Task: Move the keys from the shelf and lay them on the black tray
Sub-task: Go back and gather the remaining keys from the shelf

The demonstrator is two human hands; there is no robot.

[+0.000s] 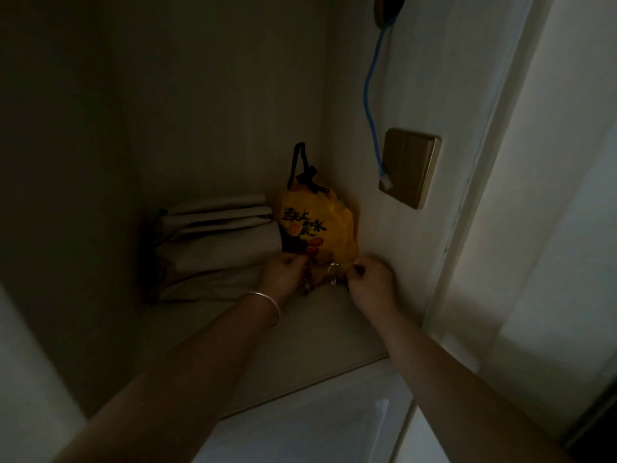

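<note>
both hands meet at the foot of the yellow bag (314,225) on the shelf (300,332) — left hand (283,270) and right hand (370,279) each pinching the keys (334,272) between them; folded cloth (217,242) lies left of the bag.

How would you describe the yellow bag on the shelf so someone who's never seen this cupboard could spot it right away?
Look into the dim alcove at the shelf. In its back right corner, right of a stack of folded pale cloth, stands the yellow bag, just behind the left hand and right hand. It is the only brightly coloured thing there, with black lettering and a black strap on top.
</note>
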